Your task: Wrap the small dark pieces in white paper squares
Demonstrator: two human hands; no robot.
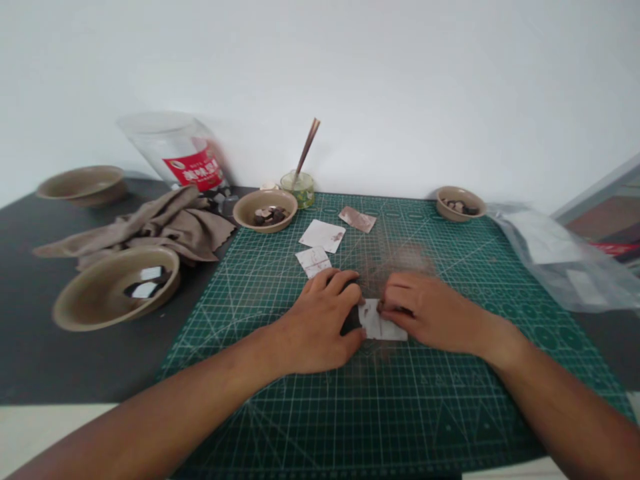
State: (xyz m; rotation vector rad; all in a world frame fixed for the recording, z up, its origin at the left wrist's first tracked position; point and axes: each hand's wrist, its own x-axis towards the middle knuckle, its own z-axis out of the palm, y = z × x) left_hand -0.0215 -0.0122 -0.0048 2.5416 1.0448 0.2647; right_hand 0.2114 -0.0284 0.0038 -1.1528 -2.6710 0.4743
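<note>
Both hands rest on a green cutting mat (310,413). My left hand (320,323) is curled over a small dark object that it mostly hides. My right hand (425,310) presses its fingertips on a small white paper square (383,328) lying between the two hands. Three more paper squares lie just beyond: one (313,261) near my left fingers, one (323,235) behind it, and a brownish one (357,219) farther back.
A tan bowl (265,211) with dark round pieces and a glass jar (299,187) holding a brush stand at the mat's far edge. Another small bowl (459,203) sits far right. Left: larger bowls (115,287), a cloth (160,227), a plastic container (175,150). Right: plastic bag (560,260).
</note>
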